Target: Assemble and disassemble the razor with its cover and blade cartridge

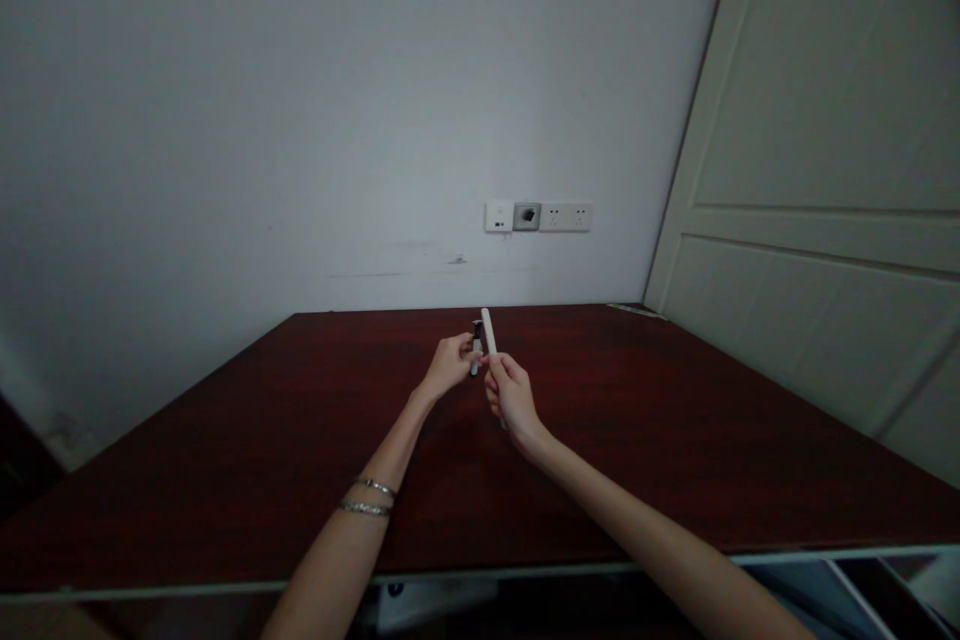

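Both my arms reach out over a dark red wooden table (675, 420). My right hand (510, 395) is closed around a slim white stick-like object (488, 330) that points up and away from me. My left hand (450, 363) is closed in a pinch on a small dark and silver object (477, 340) held right beside the white stick. The two objects almost touch; I cannot make out what the small one is. Two thin bracelets (369, 497) sit on my left forearm.
A white wall stands behind the table, with a row of sockets (538, 217) just above the far edge. A pale door (817, 190) is at the right. The table's near edge (480, 575) has a light trim, with indistinct items below it.
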Available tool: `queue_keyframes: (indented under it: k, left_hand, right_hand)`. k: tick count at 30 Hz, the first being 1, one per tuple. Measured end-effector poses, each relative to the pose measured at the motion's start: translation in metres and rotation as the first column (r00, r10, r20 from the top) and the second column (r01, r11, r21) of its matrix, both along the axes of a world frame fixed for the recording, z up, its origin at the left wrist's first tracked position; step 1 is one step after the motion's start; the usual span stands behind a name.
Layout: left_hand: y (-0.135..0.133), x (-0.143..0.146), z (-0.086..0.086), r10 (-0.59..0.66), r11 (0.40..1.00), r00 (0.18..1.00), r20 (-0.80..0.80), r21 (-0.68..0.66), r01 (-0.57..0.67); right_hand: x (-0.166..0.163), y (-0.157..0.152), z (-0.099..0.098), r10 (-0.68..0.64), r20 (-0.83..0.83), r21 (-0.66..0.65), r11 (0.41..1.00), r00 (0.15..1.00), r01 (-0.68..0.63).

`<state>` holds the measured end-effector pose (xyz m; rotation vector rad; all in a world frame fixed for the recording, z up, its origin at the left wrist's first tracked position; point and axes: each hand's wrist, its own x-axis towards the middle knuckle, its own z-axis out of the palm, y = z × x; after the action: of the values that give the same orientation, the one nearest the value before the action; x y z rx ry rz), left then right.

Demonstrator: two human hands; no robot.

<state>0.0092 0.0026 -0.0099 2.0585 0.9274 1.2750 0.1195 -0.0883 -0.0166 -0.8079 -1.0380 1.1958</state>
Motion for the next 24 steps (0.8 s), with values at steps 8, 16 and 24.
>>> queue_keyframes:
  k: [8, 16, 24]
  left_hand:
    - [-0.0028, -0.0005, 0.004, 0.019, 1.0, 1.0, -0.01, 0.001, -0.019]
    - [-0.0077, 0.0015, 0.0079, 0.011, 0.999, 0.999, 0.051, -0.047, -0.008]
    - [-0.006, 0.0017, 0.0047, -0.022, 0.998, 0.997, 0.068, -0.053, 0.026]
  right_hand:
    - [-0.0021, 0.0007, -0.0029, -0.004, -0.003, -0.012, 1.0, 1.0, 0.004]
    - [-0.0005, -0.0019, -0.007, 0.012, 0.018, -0.023, 1.0, 1.0, -0.011]
    - [-0.0032, 0.0034, -0.0034, -0.004, -0.003, -0.004, 1.0, 1.0, 0.004]
